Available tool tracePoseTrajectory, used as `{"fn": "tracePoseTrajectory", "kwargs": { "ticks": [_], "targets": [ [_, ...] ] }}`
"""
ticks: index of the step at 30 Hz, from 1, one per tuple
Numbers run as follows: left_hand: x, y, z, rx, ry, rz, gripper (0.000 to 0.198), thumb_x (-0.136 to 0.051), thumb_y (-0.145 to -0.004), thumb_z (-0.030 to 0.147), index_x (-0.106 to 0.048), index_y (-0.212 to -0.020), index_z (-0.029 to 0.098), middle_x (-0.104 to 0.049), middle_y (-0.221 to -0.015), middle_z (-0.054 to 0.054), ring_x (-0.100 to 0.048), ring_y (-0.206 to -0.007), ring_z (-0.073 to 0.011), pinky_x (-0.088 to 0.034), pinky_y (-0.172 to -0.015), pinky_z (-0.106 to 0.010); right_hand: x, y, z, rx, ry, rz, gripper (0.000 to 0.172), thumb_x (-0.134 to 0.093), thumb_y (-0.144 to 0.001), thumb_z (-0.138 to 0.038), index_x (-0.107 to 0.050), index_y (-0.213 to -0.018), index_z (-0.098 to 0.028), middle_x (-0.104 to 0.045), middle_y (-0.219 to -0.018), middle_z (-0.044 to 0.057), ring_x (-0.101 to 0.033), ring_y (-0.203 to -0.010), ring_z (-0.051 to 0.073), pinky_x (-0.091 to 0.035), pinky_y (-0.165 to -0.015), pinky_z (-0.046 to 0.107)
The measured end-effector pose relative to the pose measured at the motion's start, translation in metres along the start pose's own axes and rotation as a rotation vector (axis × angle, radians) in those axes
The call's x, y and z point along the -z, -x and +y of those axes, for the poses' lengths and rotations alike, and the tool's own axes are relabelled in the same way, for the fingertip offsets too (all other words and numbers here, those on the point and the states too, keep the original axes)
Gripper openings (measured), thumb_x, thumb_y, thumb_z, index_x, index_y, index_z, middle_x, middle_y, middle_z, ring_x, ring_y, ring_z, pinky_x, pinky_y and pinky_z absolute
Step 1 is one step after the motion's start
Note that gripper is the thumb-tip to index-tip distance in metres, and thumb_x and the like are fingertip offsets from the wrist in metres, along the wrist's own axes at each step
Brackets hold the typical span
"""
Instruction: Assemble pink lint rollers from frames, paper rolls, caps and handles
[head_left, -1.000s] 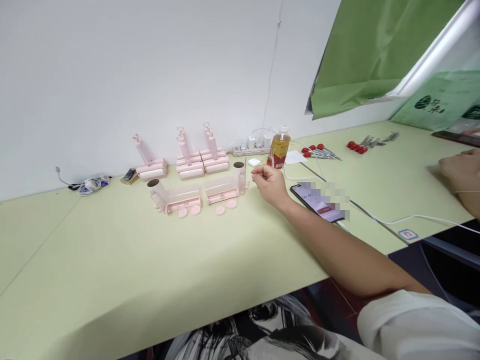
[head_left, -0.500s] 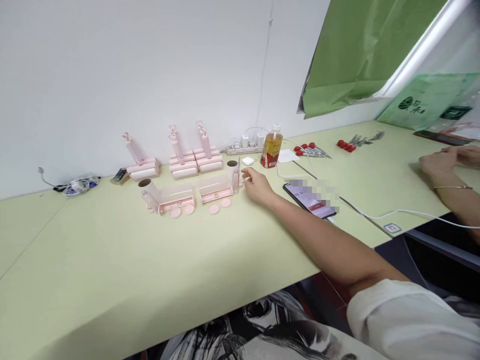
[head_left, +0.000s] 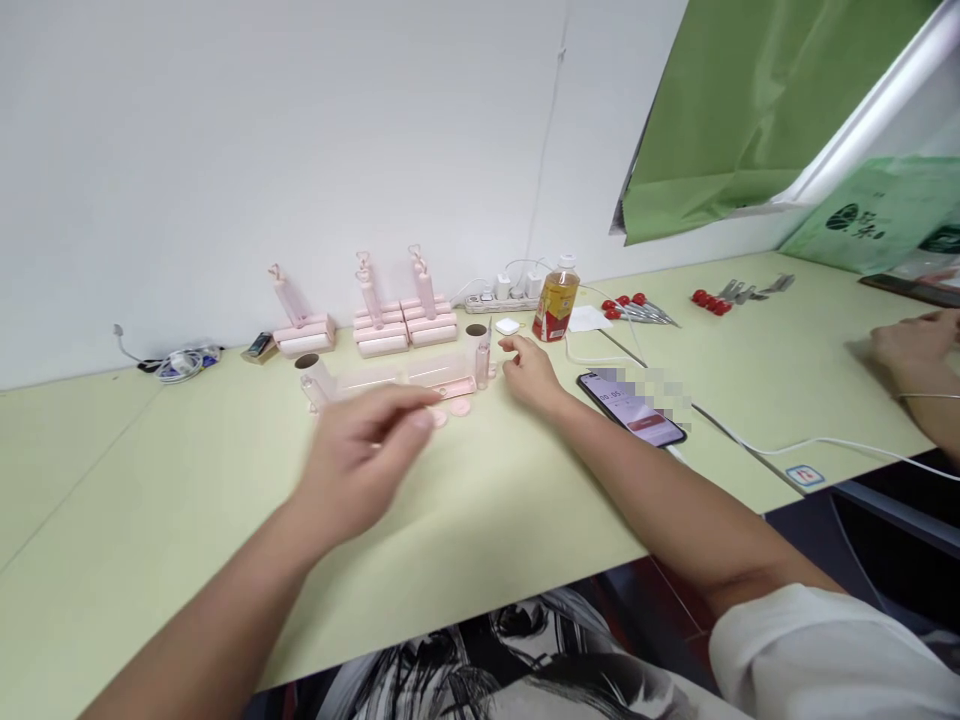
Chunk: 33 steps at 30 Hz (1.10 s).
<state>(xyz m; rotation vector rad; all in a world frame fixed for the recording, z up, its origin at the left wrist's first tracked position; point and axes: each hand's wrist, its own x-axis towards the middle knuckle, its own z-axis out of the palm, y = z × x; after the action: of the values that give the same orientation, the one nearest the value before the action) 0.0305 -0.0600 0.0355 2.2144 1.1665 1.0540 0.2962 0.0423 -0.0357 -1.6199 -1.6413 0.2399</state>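
My left hand [head_left: 364,460], slightly blurred, hovers over the front of the pink parts with thumb and fingers apart and nothing between them. It partly hides a long clear-and-pink case [head_left: 360,378]. A second pink case [head_left: 456,388] lies open to the right, with two round pink end caps [head_left: 460,407] in front. My right hand [head_left: 531,372] rests on the table, fingers loosely bent and apart, close beside a small pink handle [head_left: 482,367]. Whether a fingertip touches the handle I cannot tell. Upright roll cores stand at both ends, one of them a roll [head_left: 475,345] behind that handle.
Along the wall stand several pink lint rollers [head_left: 382,335] with handles, a power strip [head_left: 499,303] and a drink bottle [head_left: 556,300]. A phone [head_left: 631,408] and white cable lie right of my right arm. Red-handled tools [head_left: 637,310] lie behind. Another person's hand [head_left: 915,345] is far right.
My left hand has come into view from the lower left, over the pink parts. My right hand stays beside the small handle. The whole view has shifted slightly.
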Motion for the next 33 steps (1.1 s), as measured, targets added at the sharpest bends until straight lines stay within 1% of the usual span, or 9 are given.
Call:
{"fn": "tracePoseTrajectory", "kwargs": {
  "ticks": [2,5,8,11,17,20,27,30,33],
  "targets": [
    [-0.018,0.001,-0.004,-0.015,-0.181,-0.15,0.029,-0.057,-0.089,0.031,-0.065,-0.113,0.017,-0.066,-0.111,-0.011,-0.061,-0.1,-0.0275,-0.051,-0.088,-0.046,0.0,0.001,0.001,-0.008,0.017,-0.037,0.045,-0.047,-0.075,-0.007,-0.061,-0.118,-0.014,-0.063,-0.118,0.013,-0.061,-0.084,0.02,-0.048,-0.085,0.036],
    [-0.052,0.004,-0.011,-0.032,-0.479,-0.338,0.045,-0.053,-0.088,0.032,-0.055,-0.129,0.014,-0.051,-0.138,-0.018,-0.047,-0.125,-0.0363,-0.041,-0.101,-0.053,-0.002,0.002,0.004,-0.013,0.042,-0.118,0.049,-0.05,-0.075,-0.008,-0.059,-0.123,-0.014,-0.064,-0.119,0.014,-0.062,-0.082,0.02,-0.048,-0.084,0.035],
    [-0.076,0.006,-0.018,-0.011,-0.525,-0.43,0.057,-0.046,-0.092,0.043,-0.042,-0.141,0.015,-0.035,-0.151,-0.018,-0.031,-0.138,-0.0379,-0.029,-0.109,-0.056,-0.005,0.004,0.006,-0.012,0.062,-0.18,0.05,-0.051,-0.077,-0.01,-0.057,-0.126,-0.015,-0.067,-0.116,0.014,-0.063,-0.084,0.021,-0.048,-0.084,0.035],
    [-0.084,0.005,-0.025,0.024,-0.51,-0.494,0.067,-0.039,-0.092,0.056,-0.034,-0.146,0.016,-0.027,-0.155,-0.019,-0.021,-0.142,-0.0405,-0.022,-0.111,-0.059,-0.006,0.005,0.004,-0.004,0.073,-0.208,0.046,-0.052,-0.078,-0.011,-0.06,-0.123,-0.017,-0.068,-0.113,0.011,-0.064,-0.086,0.021,-0.047,-0.085,0.034],
    [-0.082,-0.004,-0.036,-0.06,-0.498,-0.414,0.058,-0.037,-0.094,0.054,-0.044,-0.137,0.016,-0.044,-0.142,-0.017,-0.034,-0.135,-0.0356,-0.027,-0.11,-0.055,-0.008,0.005,0.006,-0.005,0.075,-0.183,0.044,-0.051,-0.079,-0.013,-0.06,-0.122,-0.017,-0.069,-0.107,0.012,-0.064,-0.088,0.024,-0.048,-0.086,0.039],
    [-0.081,-0.004,-0.038,-0.08,-0.495,-0.374,0.054,-0.039,-0.093,0.053,-0.047,-0.133,0.018,-0.047,-0.137,-0.016,-0.038,-0.131,-0.034,-0.029,-0.108,-0.054,-0.007,0.003,0.009,0.034,0.058,-0.13,0.053,-0.047,-0.079,-0.013,-0.052,-0.132,-0.018,-0.064,-0.117,0.014,-0.063,-0.093,0.025,-0.048,-0.089,0.043],
    [-0.085,0.0,-0.043,-0.073,-0.482,-0.404,0.063,-0.035,-0.094,0.057,-0.037,-0.144,0.02,-0.032,-0.153,-0.014,-0.02,-0.143,-0.0376,-0.019,-0.112,-0.061,-0.005,-0.009,0.009,0.235,-0.004,-0.098,0.073,-0.041,-0.077,-0.008,-0.033,-0.148,-0.022,-0.032,-0.15,0.011,-0.04,-0.132,0.024,-0.035,-0.11,0.045],
    [-0.085,-0.001,-0.043,-0.09,-0.471,-0.405,0.057,-0.036,-0.094,0.054,-0.043,-0.139,0.021,-0.04,-0.149,-0.012,-0.026,-0.141,-0.0367,-0.018,-0.113,-0.062,-0.004,-0.011,0.01,0.269,-0.016,-0.11,0.071,-0.04,-0.077,-0.008,-0.038,-0.145,-0.023,-0.037,-0.149,0.01,-0.036,-0.135,0.024,-0.032,-0.111,0.046],
    [-0.084,0.0,-0.04,-0.135,-0.454,-0.366,0.046,-0.045,-0.092,0.045,-0.049,-0.131,0.021,-0.053,-0.136,-0.011,-0.036,-0.134,-0.0332,-0.016,-0.114,-0.06,-0.002,-0.011,0.012,0.26,-0.019,-0.081,0.062,-0.042,-0.078,-0.011,-0.046,-0.139,-0.023,-0.047,-0.141,0.011,-0.047,-0.125,0.025,-0.039,-0.104,0.048]
  ]
}}
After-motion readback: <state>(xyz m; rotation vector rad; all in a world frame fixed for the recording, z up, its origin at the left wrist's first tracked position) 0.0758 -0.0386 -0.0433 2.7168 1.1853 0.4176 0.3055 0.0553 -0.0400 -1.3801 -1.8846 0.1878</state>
